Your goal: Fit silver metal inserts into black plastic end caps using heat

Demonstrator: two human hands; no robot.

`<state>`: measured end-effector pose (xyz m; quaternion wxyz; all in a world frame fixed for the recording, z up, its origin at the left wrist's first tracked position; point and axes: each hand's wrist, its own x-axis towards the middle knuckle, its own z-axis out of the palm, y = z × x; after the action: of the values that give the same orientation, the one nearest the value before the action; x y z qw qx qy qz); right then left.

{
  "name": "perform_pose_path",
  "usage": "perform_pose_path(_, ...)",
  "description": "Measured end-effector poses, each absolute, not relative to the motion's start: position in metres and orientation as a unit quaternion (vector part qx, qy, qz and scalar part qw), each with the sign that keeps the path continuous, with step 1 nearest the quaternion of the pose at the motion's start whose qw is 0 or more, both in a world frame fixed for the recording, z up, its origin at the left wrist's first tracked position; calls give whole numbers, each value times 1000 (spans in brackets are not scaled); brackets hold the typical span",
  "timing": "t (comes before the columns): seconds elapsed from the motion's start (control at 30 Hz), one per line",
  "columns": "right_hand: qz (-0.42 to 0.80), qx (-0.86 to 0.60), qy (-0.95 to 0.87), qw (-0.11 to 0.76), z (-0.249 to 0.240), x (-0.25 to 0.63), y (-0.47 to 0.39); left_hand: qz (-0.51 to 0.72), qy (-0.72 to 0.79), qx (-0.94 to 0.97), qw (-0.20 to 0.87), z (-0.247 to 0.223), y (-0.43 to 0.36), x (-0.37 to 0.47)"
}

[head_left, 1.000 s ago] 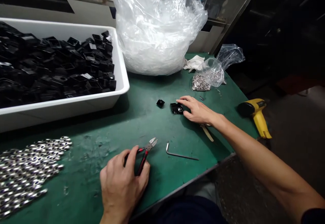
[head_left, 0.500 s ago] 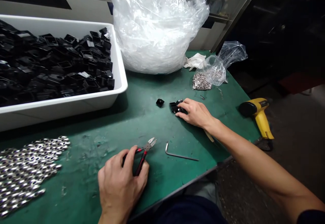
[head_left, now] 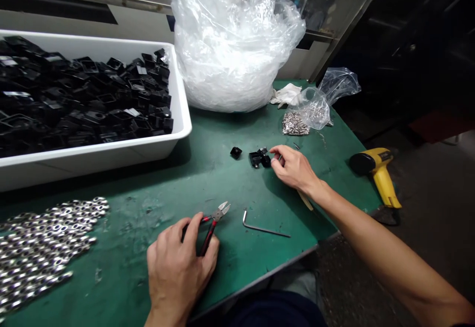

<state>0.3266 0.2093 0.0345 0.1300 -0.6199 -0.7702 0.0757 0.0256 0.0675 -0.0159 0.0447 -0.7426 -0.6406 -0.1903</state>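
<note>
My left hand (head_left: 180,262) is wrapped round the red-and-black handles of diagonal cutters (head_left: 218,212), whose jaws point away to the right. Just right of a small cluster of black plastic parts (head_left: 257,159), my right hand (head_left: 295,169) hovers low over the table. Its thumb and index finger are bent but apart, with no part plainly held between them. One more black piece (head_left: 236,153) lies by itself to the left of the cluster. Between the hands and nearer the front edge rests an L-shaped hex key (head_left: 265,229).
A white bin (head_left: 181,114) heaped with black parts stands at the left. Shiny metal links (head_left: 55,240) lie before it. Behind are a big clear plastic bag (head_left: 230,55), a bag of small metal pieces (head_left: 295,123) and a white glove (head_left: 287,93). A yellow heat gun (head_left: 384,178) sits at right.
My right hand has let go of the black parts and drawn slightly right, leaving them in view. My left hand keeps the cutters. The view has shifted a little.
</note>
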Motion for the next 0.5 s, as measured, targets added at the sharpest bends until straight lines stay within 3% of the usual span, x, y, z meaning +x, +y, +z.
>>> perform_pose_path(0.5,7,-635,-766,102,32,295,200,-191,-644,-739,50,-15,67,26)
